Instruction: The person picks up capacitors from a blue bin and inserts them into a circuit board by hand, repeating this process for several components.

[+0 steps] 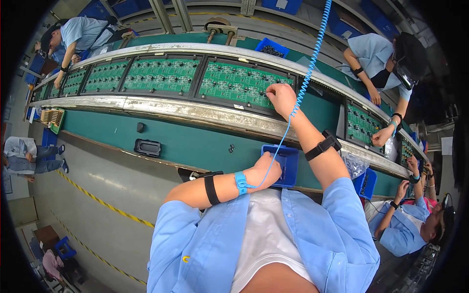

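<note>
My right hand (282, 99) is at the right end of a green circuit board panel (229, 80), its fingers pinched together close over the board. Whatever lies between those fingertips is hidden or too small to name. The panel sits in a black frame and carries rows of small black components. Lower down, my left hand (266, 172) is curled closed over the left side of a blue bin (291, 168); its contents are mostly hidden. A blue wrist strap (241, 182) circles my left wrist, and its coiled cord (312, 58) runs upward past my right hand.
More framed boards (161, 74) line the metal-railed conveyor (185, 108). A black tray (147, 147), a small black cylinder (140, 127) and a few tiny parts (231, 148) lie on the green bench. Another blue bin (272, 48) holds black parts. Co-workers' hands (381, 136) work along the line.
</note>
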The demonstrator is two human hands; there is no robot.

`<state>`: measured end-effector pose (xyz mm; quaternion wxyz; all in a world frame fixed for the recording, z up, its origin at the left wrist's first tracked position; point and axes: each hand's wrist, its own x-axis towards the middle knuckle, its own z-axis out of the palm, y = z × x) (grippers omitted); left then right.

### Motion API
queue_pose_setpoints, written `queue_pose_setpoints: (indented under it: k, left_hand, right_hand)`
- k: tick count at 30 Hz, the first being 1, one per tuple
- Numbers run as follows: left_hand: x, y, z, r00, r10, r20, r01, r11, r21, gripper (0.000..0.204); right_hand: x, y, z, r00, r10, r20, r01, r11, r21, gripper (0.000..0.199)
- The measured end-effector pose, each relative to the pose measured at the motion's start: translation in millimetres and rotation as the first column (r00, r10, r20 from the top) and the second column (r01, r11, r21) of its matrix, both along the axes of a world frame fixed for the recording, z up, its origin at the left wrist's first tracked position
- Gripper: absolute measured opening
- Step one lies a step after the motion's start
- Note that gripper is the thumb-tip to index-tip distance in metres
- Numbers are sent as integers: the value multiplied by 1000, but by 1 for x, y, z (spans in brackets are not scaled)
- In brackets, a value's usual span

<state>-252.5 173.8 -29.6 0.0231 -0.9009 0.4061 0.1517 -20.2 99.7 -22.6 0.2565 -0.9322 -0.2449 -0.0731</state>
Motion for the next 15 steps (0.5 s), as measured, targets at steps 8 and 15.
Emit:
queue_pose_setpoints:
  k: [8,15]
  left_hand:
    - [7,35,16,995,75,-68,-98,884,-457,14]
    - [8,78,40,929,126,-348,-359,533,-766,12]
  right_hand:
    - [-15,3,9,994,66,90,-61,997,-56,9]
    - [-19,6,5,979,56,197,-45,997,-60,9]
